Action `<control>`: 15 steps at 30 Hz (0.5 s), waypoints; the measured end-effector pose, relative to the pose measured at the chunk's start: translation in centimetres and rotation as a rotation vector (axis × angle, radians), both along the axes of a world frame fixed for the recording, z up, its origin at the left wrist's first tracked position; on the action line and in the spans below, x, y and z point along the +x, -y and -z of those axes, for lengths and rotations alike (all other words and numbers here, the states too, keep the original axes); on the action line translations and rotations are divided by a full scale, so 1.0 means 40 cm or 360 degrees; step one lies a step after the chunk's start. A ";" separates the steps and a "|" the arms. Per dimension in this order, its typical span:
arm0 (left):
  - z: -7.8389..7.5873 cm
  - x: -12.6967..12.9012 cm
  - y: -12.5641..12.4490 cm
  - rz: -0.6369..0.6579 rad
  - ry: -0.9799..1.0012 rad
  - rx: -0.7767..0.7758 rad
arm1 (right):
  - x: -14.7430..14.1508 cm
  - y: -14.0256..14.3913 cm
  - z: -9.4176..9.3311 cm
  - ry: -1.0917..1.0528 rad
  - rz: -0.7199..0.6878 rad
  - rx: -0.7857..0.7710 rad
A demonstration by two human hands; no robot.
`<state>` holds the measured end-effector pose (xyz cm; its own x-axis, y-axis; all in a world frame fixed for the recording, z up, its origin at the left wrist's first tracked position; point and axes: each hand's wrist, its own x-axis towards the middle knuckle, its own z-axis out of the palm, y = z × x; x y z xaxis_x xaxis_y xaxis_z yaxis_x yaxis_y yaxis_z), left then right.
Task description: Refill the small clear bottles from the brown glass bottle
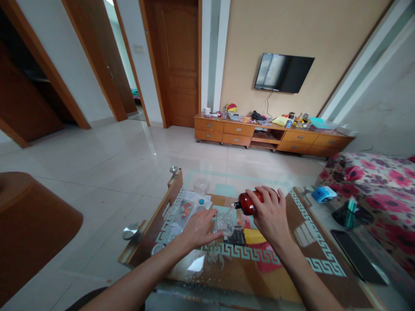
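My right hand (270,214) is wrapped round a reddish-brown bottle (247,203) with a black neck. The bottle is tipped to the left, and a thin clear stream runs from its mouth towards a small clear container (224,224). My left hand (199,230) grips that container from the left, thumb at the near side and fingers at the far side. Behind my left hand stands a small clear bottle with a blue cap (201,201). A bag of colourful pieces (185,209) lies on white paper. Right of the container are a yellow sheet (254,236) and a dark flat item (235,237).
These things are on a glass-topped table (246,276) with water drops near its front edge. A clear box (201,185) stands at the back. To the right are a pen holder (351,212), a blue-and-white pack (324,194) and a dark tray-like slab (356,257). A brown seat (35,229) is at left.
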<state>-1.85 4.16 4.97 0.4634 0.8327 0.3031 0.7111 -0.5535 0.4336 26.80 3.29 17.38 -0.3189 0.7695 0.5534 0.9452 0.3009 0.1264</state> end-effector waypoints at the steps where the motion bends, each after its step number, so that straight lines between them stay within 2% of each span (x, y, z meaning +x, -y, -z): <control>1: 0.002 0.000 -0.001 0.0000 0.0005 -0.0001 | 0.001 -0.001 0.001 -0.0005 -0.0002 -0.0001; 8: 0.014 -0.002 -0.002 -0.0009 0.0026 0.0012 | 0.004 -0.002 0.003 -0.0012 -0.0016 -0.0018; 11: -0.011 -0.009 -0.004 0.0003 -0.0031 0.0037 | 0.005 -0.001 0.003 -0.0042 -0.0019 -0.0029; 15: -0.068 -0.036 -0.035 -0.0041 0.0002 0.0127 | 0.004 -0.001 0.029 -0.0146 -0.0040 -0.0104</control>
<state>-3.29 5.55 7.68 0.4414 0.8177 0.3696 0.7252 -0.5677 0.3897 26.95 3.31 16.24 -0.2888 0.7972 0.5301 0.9440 0.3294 0.0190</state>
